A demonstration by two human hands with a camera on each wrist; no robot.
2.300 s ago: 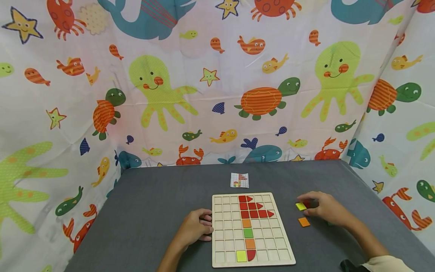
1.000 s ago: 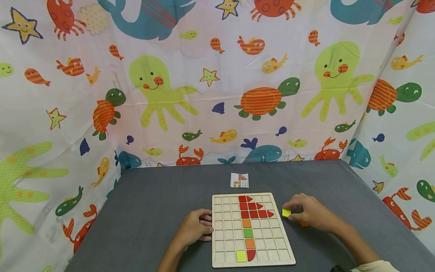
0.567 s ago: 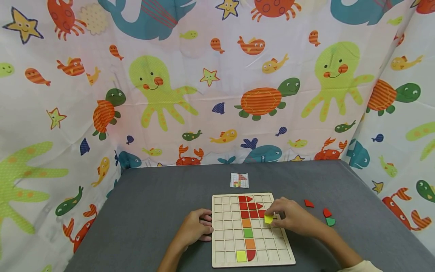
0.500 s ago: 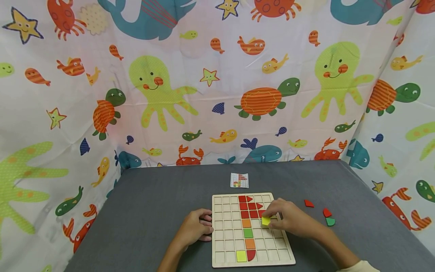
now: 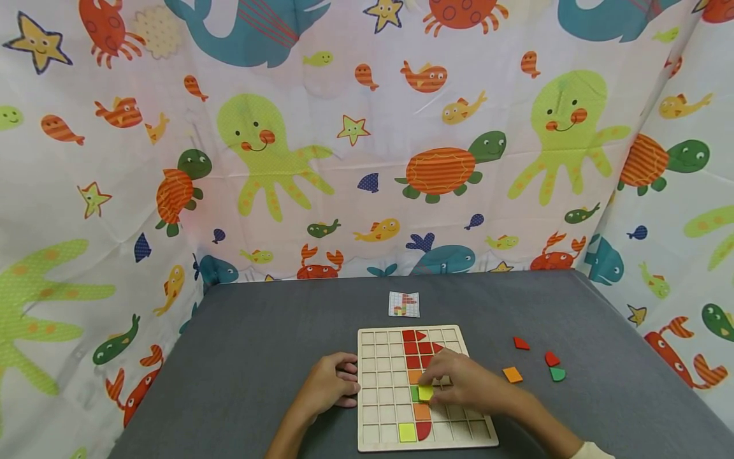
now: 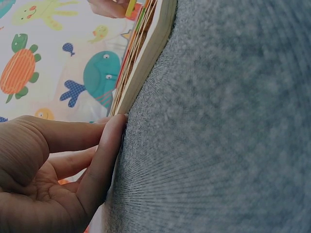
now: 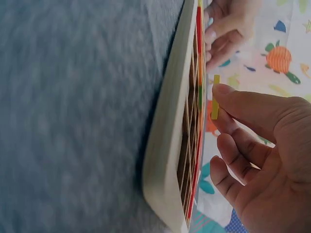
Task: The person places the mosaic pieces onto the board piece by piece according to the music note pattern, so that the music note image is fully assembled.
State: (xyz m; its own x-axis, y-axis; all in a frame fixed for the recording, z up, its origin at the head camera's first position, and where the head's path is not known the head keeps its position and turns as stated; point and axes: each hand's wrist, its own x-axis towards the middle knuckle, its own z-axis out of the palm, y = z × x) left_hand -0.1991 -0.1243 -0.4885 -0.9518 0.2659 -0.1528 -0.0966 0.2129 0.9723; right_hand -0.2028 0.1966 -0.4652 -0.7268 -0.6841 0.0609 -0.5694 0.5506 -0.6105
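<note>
My right hand (image 5: 471, 384) pinches a yellow square tile (image 5: 425, 393) between thumb and fingers. It is over the wooden grid board (image 5: 378, 415), overlapping the green tile (image 5: 415, 393) in the head view. Seen edge-on in the right wrist view, the yellow tile (image 7: 215, 97) stands off from the board's surface. At the board's left edge, my left hand (image 5: 325, 386) holds the rim with thumb and finger. Red tiles (image 5: 410, 348) fill several upper cells. Below run orange tiles (image 5: 422, 412), with a second yellow tile (image 5: 407, 433) beside a rounded red tile (image 5: 424, 431).
Loose on the grey table (image 5: 275, 331), right of the board, lie an orange square tile (image 5: 513, 375), two red pieces (image 5: 521, 343) and a green rounded piece (image 5: 557, 374). Behind the board lies a small pattern card (image 5: 404, 305). A printed curtain (image 5: 355, 210) backs the table.
My right hand has picked up the yellow tile from the table at the right and carried it left over the board's middle column. My left hand has stayed at the edge.
</note>
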